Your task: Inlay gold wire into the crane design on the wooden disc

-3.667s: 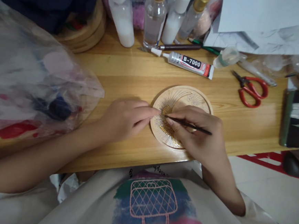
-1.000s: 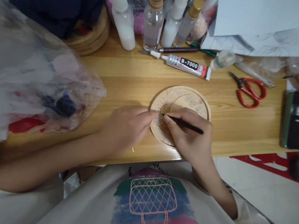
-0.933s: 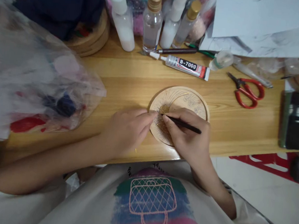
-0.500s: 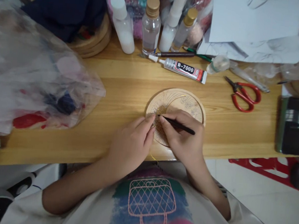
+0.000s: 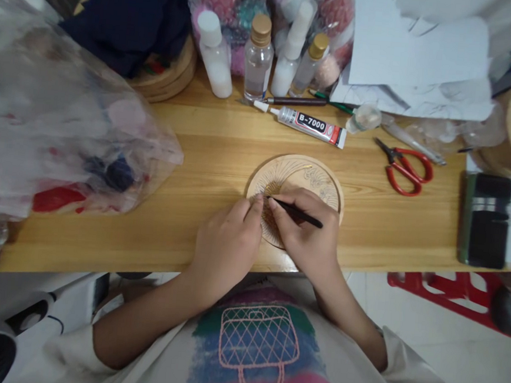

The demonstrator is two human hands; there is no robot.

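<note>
I am looking down on a wood-grained counter (image 5: 215, 135) that is gleaming softly along its near edge, while pale floor tiles (image 5: 424, 352) are showing below.

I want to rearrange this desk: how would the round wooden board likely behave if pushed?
The round wooden board would probably stay stiff, as it looks like wood. Lying flat on the glossy table, it may slide or turn rather than tip. Its edge looks shallow, so it is perhaps light.
</note>
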